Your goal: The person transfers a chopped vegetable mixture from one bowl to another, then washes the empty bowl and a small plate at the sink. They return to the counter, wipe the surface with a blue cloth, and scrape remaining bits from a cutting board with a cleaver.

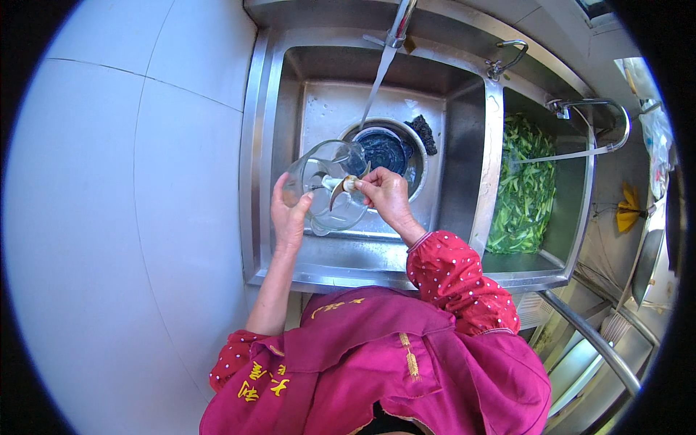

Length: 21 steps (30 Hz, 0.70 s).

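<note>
My left hand (289, 215) grips a clear glass or plastic bowl (340, 217) by its side, tilted over the sink. Between the thumb and fingers of my right hand (387, 197) is a blade assembly (340, 186) with a pale shaft and curved metal blades, at the bowl's mouth. Below lies a round metal basin (421, 163) on the sink floor, with a dark blue container (383, 151) inside it. Water (379, 81) runs from the faucet (400, 27) into the basin area. My right hand hides part of the basin.
A dark scouring pad (422, 133) lies beside the basin in the stainless steel sink (462, 136). Chopped green leafy vegetables (523, 190) fill the right-hand sink, where a second faucet (622, 128) is running. A white tiled wall (136, 190) borders the left. Metal rails (592, 337) stand at right.
</note>
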Motion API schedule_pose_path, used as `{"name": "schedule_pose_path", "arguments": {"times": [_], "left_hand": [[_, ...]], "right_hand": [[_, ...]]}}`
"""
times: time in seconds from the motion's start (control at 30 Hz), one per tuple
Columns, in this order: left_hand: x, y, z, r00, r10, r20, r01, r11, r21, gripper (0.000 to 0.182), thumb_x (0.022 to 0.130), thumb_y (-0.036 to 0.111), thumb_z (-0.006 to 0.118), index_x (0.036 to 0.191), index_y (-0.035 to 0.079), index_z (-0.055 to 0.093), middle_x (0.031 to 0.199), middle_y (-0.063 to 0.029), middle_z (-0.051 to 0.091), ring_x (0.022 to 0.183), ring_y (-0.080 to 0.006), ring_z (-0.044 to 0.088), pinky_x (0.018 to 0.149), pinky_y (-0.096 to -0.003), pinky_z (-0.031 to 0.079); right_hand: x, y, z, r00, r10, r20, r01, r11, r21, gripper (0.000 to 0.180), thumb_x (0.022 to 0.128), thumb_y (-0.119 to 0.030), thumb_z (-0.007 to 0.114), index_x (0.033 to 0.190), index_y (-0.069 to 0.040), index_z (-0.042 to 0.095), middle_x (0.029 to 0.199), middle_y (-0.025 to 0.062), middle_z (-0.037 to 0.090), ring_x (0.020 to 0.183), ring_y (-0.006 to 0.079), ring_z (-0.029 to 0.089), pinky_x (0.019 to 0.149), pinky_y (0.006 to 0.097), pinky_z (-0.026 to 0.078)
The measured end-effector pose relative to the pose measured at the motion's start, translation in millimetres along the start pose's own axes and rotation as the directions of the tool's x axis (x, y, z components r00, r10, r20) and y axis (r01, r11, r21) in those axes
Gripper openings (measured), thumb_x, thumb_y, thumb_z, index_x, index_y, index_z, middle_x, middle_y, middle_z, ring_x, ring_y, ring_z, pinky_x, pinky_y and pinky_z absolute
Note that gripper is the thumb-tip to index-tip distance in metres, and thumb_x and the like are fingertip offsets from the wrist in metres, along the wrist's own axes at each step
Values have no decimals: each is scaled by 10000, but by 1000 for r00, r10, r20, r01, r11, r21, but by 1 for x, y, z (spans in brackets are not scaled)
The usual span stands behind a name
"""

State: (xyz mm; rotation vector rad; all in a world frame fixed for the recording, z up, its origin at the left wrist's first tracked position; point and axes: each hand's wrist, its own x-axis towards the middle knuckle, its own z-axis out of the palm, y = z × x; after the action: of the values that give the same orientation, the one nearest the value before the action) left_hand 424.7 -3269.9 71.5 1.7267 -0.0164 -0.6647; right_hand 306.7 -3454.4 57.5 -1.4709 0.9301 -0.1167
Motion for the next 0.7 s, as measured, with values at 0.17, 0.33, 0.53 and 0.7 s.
{"name": "schedule_pose_path", "arguments": {"times": [0.17, 0.33, 0.53, 0.7], "left_hand": [[6, -9, -2, 1000, 10, -11, -10, 999, 45, 798, 756, 309, 793, 1424, 15, 472, 1361, -160, 537, 1268, -256, 493, 1104, -378, 356], [8, -8, -1, 1000, -8, -4, 8, 999, 52, 823, 746, 338, 799, 1426, 12, 469, 1389, -174, 523, 1307, -266, 468, 1108, -391, 355], [-7, 21, 21, 968, 252, 15, -224, 830, 511, 881, 680, 275, 829, 1442, 41, 453, 1254, -182, 508, 1170, -330, 508, 1027, -433, 414], [-22, 47, 49, 789, 558, 256, -516, 377, 769, 994, 606, 298, 841, 1473, 76, 407, 1234, -246, 464, 1136, -425, 484, 988, -518, 410]], "right_hand": [[-1, -7, -8, 1000, 8, 0, -8, 1000, 7, 142, 900, -88, 744, 849, 17, 663, 667, 34, 664, 531, 52, 596, 446, 213, 468], [-1, -2, -4, 1000, 5, 27, -6, 999, 40, 144, 871, -85, 757, 824, 17, 669, 673, 65, 690, 519, 86, 642, 437, 246, 502], [-1, 21, 6, 985, 150, 83, -164, 962, 216, 160, 898, -105, 747, 872, 24, 654, 693, 74, 683, 543, 107, 650, 455, 247, 514], [-7, 53, 15, 903, 310, 297, -429, 695, 577, 138, 939, -102, 702, 989, 8, 635, 823, 64, 680, 679, 107, 641, 611, 235, 547]]}}
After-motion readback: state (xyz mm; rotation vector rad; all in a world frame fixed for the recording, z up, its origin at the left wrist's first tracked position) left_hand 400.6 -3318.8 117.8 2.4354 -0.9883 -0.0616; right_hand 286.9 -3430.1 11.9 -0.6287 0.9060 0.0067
